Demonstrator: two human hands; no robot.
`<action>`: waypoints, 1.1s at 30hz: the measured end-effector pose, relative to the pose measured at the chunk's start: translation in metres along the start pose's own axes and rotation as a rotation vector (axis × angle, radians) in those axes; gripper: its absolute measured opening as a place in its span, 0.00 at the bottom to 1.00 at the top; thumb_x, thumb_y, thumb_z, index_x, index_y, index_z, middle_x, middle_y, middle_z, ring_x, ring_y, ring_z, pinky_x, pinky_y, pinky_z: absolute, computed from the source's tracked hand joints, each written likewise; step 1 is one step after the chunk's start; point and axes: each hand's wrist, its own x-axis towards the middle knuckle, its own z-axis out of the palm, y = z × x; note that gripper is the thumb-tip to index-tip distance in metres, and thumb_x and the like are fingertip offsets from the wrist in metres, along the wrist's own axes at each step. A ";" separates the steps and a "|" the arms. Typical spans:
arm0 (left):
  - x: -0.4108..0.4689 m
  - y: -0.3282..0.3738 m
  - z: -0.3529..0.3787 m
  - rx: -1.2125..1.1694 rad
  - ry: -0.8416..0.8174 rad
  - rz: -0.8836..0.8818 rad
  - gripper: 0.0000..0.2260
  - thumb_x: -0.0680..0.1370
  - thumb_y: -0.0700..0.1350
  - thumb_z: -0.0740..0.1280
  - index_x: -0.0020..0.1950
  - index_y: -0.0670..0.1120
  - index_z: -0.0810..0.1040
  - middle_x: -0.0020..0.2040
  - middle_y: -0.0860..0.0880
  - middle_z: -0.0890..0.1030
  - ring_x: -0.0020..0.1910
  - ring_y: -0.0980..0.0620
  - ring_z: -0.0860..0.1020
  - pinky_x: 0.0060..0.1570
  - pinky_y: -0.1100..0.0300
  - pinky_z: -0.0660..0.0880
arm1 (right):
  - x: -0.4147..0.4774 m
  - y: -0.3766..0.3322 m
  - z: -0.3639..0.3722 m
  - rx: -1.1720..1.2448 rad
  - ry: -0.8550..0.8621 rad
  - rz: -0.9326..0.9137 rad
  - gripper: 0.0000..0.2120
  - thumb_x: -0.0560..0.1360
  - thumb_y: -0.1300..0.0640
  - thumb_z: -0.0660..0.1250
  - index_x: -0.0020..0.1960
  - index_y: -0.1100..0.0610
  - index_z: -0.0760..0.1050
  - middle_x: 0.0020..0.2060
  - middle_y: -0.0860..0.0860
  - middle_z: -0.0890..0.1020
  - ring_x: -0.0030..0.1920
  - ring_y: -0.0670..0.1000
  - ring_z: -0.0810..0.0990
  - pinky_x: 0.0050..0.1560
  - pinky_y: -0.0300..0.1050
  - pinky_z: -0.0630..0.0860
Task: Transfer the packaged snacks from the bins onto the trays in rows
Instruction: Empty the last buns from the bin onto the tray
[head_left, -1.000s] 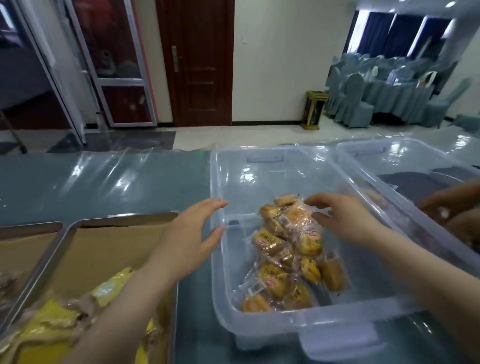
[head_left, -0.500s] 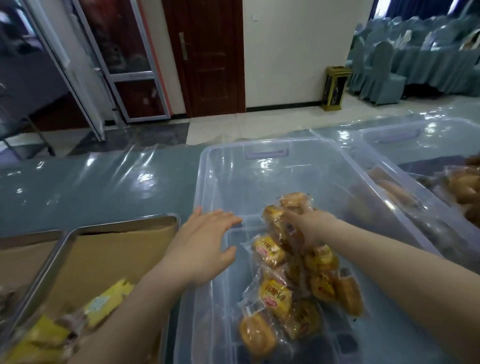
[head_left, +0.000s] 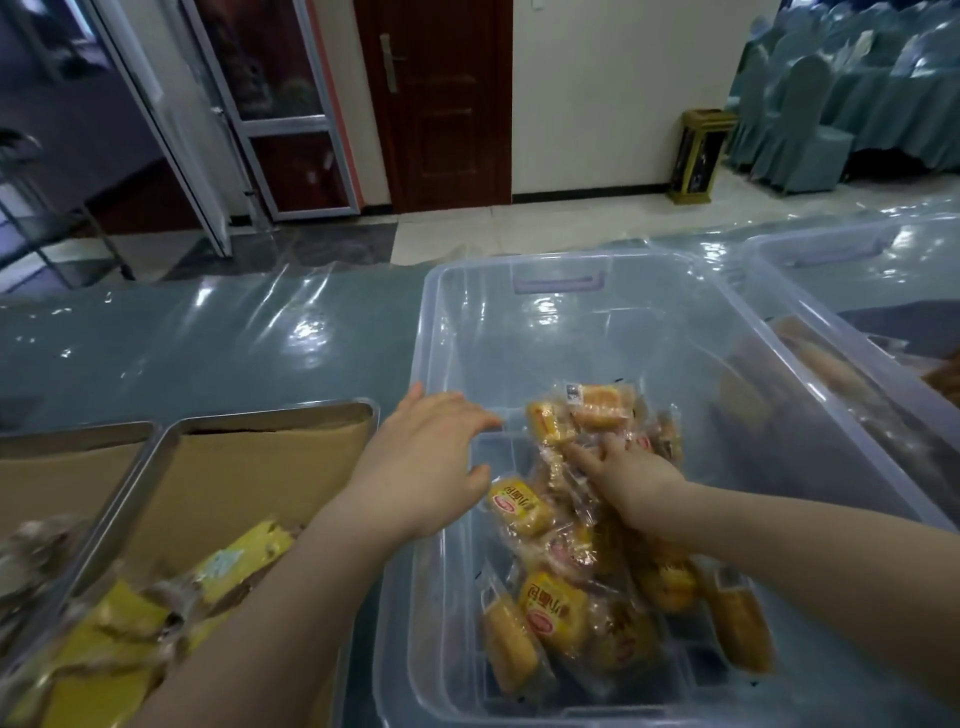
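Gripping wrapped cakes (head_left: 600, 402) with curled right hand (head_left: 631, 478) inside clear bin (head_left: 422, 332), more packets heaped beneath the wrist. Resting left hand (head_left: 431, 467), fingers straight and spread, on bin rim beside cardboard-lined tray (head_left: 270, 411).

The right hand (head_left: 639, 483) buries its fingertips among the packs (head_left: 556, 608) in the bin (head_left: 447, 332), so its grip cannot be told. Snacks (head_left: 104, 639) on the tray (head_left: 270, 410) are blurred and cut off at the lower left edge. The second bin (head_left: 831, 249) runs off the right edge, its contents indistinct.
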 end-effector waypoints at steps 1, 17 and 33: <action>0.000 0.001 -0.001 0.009 -0.001 -0.002 0.21 0.75 0.52 0.63 0.68 0.57 0.68 0.67 0.56 0.71 0.69 0.57 0.61 0.69 0.61 0.38 | -0.001 0.002 -0.002 0.042 0.048 -0.009 0.41 0.73 0.67 0.65 0.75 0.44 0.48 0.68 0.61 0.64 0.58 0.62 0.75 0.51 0.53 0.79; 0.000 0.004 -0.005 0.068 -0.122 -0.028 0.21 0.75 0.54 0.63 0.68 0.58 0.69 0.67 0.55 0.71 0.69 0.57 0.63 0.70 0.59 0.41 | -0.012 0.032 -0.110 0.110 0.324 0.086 0.15 0.71 0.60 0.63 0.57 0.51 0.73 0.33 0.47 0.67 0.37 0.54 0.71 0.33 0.45 0.67; 0.114 0.069 0.069 -0.218 -0.456 -0.335 0.23 0.75 0.49 0.67 0.67 0.41 0.70 0.64 0.42 0.74 0.59 0.43 0.74 0.54 0.54 0.72 | -0.009 0.043 -0.099 0.097 0.178 0.104 0.17 0.70 0.57 0.68 0.58 0.50 0.73 0.50 0.52 0.78 0.49 0.57 0.78 0.41 0.47 0.69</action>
